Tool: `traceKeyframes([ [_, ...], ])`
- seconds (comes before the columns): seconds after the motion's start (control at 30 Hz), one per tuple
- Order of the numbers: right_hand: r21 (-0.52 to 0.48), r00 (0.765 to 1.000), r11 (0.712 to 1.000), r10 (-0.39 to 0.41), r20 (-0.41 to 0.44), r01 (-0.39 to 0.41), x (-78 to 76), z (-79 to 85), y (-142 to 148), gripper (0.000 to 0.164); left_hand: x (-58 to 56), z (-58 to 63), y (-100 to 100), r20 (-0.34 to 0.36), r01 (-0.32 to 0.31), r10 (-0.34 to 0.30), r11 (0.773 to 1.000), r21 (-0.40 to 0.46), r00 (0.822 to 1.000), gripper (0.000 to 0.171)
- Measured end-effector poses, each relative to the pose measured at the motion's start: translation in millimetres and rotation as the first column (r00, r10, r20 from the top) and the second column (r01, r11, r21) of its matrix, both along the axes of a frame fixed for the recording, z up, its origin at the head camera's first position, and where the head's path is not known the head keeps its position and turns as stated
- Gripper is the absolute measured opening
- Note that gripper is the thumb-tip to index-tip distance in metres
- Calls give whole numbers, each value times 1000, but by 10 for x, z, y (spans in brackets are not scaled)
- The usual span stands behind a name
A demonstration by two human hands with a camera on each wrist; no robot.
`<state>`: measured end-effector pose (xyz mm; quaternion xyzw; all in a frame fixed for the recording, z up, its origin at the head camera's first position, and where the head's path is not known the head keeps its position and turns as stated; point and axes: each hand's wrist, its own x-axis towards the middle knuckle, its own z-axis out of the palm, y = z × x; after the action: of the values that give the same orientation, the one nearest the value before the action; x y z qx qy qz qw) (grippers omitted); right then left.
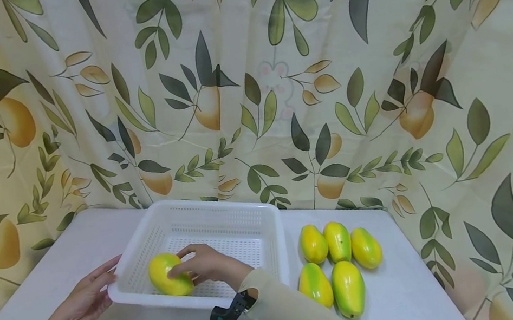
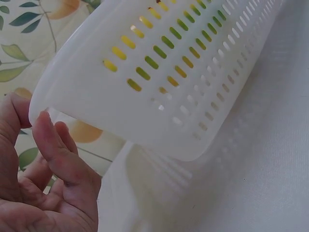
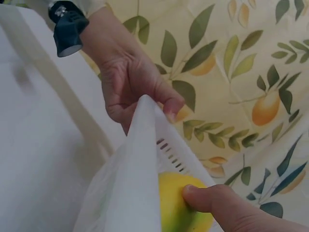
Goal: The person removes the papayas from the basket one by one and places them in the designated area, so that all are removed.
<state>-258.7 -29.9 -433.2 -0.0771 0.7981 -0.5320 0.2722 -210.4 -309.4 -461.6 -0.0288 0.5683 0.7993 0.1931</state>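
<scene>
A white plastic basket [image 1: 274,234] with slotted walls sits on the table. At its left end, my left hand [image 1: 90,295] pinches the rim between thumb and fingers; the left wrist view shows this left hand [image 2: 58,169] at the basket's corner [image 2: 82,92]. Inside the basket, toward the front left, my right hand [image 1: 209,265] grips a yellow-green mango [image 1: 166,274], fingers and thumb on its right side. From the right wrist, the thumb [image 3: 212,200] lies against the mango [image 3: 178,198], and the basket wall hides part of the fruit.
Right of the basket, several more yellow-green mangoes [image 1: 338,241] lie grouped on the white-covered table [image 1: 403,292]. A curtain [image 1: 248,101] printed with leaves and fruit hangs right behind the table. Dark bands [image 1: 232,310] are strapped at both wrists.
</scene>
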Motion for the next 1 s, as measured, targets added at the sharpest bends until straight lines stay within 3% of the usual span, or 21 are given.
traceKeyframes([
  [0.47,-167,987,986,53,153,-27,-27,72,178,53,3,-6,-5,-17,26,-25,998,59,1000,41],
  [0.77,-220,982,975,59,179,-19,-29,102,310,55,4,-19,2,-40,43,-40,995,87,998,41],
  [1.0,-200,988,980,12,157,19,-7,112,413,56,2,-23,7,-8,6,-6,998,63,1000,42],
])
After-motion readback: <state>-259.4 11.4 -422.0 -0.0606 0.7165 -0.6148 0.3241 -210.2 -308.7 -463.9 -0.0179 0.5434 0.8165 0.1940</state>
